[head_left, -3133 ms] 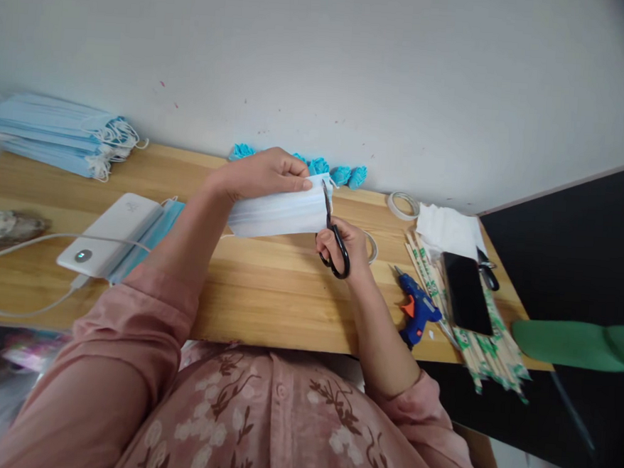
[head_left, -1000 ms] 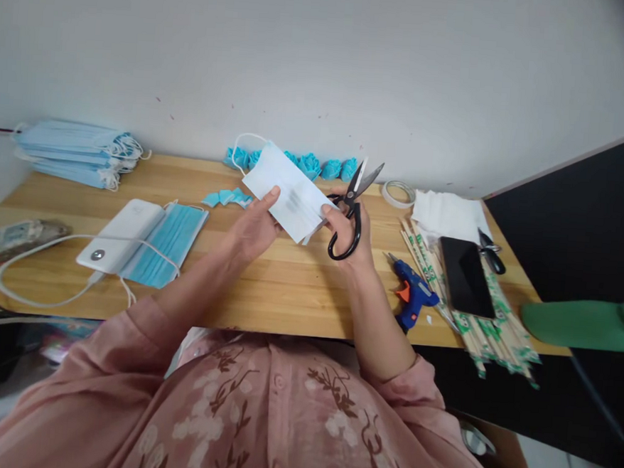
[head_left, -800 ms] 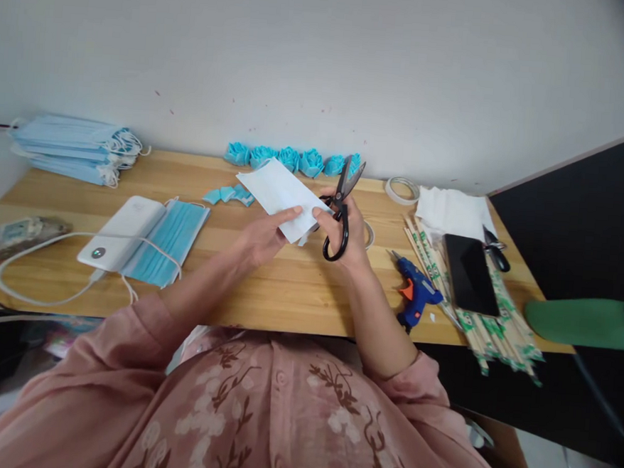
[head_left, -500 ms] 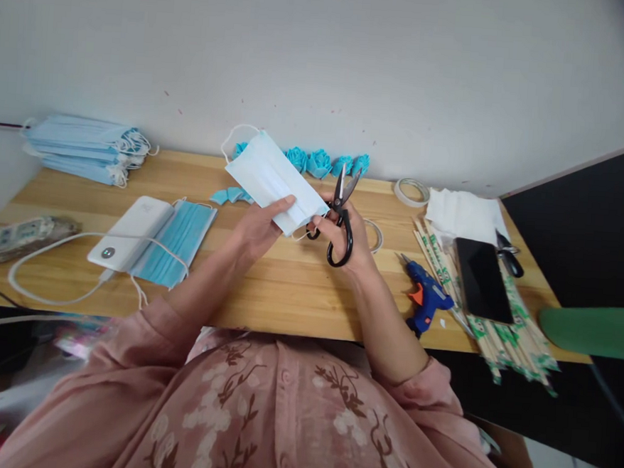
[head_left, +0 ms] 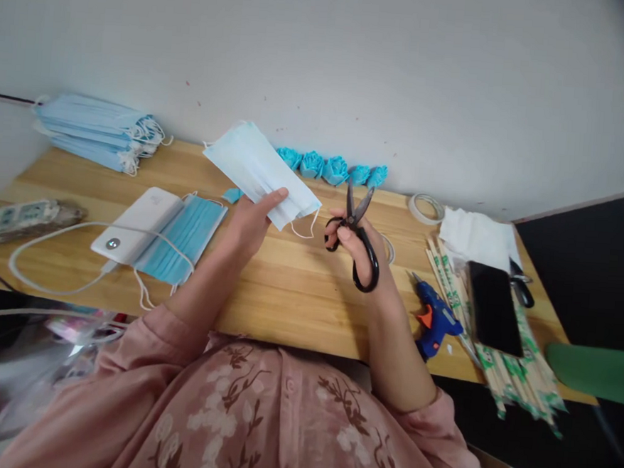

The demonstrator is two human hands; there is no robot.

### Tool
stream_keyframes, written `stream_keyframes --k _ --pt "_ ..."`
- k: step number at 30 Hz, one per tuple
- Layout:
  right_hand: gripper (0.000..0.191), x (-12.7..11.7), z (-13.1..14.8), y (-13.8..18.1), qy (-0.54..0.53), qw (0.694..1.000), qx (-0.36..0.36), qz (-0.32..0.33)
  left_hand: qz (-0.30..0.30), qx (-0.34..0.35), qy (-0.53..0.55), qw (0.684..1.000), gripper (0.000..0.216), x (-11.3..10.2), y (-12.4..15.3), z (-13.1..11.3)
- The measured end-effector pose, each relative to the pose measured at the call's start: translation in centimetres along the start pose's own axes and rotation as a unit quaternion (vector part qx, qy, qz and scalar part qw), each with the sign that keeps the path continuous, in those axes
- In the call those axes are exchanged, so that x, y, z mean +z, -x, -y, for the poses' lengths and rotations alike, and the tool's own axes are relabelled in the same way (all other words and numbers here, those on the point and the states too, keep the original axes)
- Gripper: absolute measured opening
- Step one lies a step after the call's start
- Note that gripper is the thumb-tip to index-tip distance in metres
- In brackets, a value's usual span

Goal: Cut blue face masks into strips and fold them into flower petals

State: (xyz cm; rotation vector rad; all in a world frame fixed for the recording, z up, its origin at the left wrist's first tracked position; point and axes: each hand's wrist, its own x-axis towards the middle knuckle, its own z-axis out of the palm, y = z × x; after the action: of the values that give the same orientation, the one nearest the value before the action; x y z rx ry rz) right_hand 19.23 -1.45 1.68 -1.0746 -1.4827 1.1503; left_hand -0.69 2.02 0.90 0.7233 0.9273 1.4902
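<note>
My left hand (head_left: pixel 257 219) is closed on a pale blue face mask (head_left: pixel 257 169), thumb on top, held tilted above the table. A white ear loop (head_left: pixel 312 227) dangles from the mask's near right corner. In my right hand (head_left: pixel 367 248) is a pair of black-handled scissors (head_left: pixel 352 219), its blades parted and pointing toward the wall. The blades are apart from the mask. Behind them, a row of several blue flowers (head_left: pixel 336 170) stands along the wall. A small blue piece (head_left: pixel 233 195) shows beside my left hand, partly hidden.
Left: a mask stack (head_left: pixel 98 130), a white power bank (head_left: pixel 137 225) with a cable on another mask (head_left: pixel 186 236), and a power strip (head_left: pixel 22 217). Right: tape roll (head_left: pixel 425 209), white tissue (head_left: pixel 475 237), blue glue gun (head_left: pixel 435 315), phone (head_left: pixel 495 307), wrapped chopsticks (head_left: pixel 521 377) and green object (head_left: pixel 596 371).
My hands have moved apart. The right hand with the scissors has drawn away from the mask toward the right and nearer; the left has shifted slightly left with the mask. The view has turned a little.
</note>
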Motion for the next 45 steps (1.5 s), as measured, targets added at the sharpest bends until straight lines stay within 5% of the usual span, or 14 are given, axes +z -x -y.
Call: stream_keyframes --k 6,21,33,45 --pt "0.042 0.2 1.1 0.6 0.053 0.987 0.074 0.134 -0.010 0.036 0.006 0.999 0.052 -0.5 -0.4 -0.6" --pt "0.052 0.5 0.8 0.3 -0.001 0.985 0.116 0.131 0.064 -0.025 -0.038 0.997 0.050 -0.3 0.7 -0.7" --pt "0.051 0.5 1.0 0.2 -0.001 0.986 0.096 0.139 0.081 0.001 -0.077 0.994 0.061 -0.9 0.5 0.1" --pt "0.051 0.4 0.8 0.3 0.012 0.986 0.085 0.142 0.087 0.000 -0.102 0.991 0.049 -1.1 0.3 0.2"
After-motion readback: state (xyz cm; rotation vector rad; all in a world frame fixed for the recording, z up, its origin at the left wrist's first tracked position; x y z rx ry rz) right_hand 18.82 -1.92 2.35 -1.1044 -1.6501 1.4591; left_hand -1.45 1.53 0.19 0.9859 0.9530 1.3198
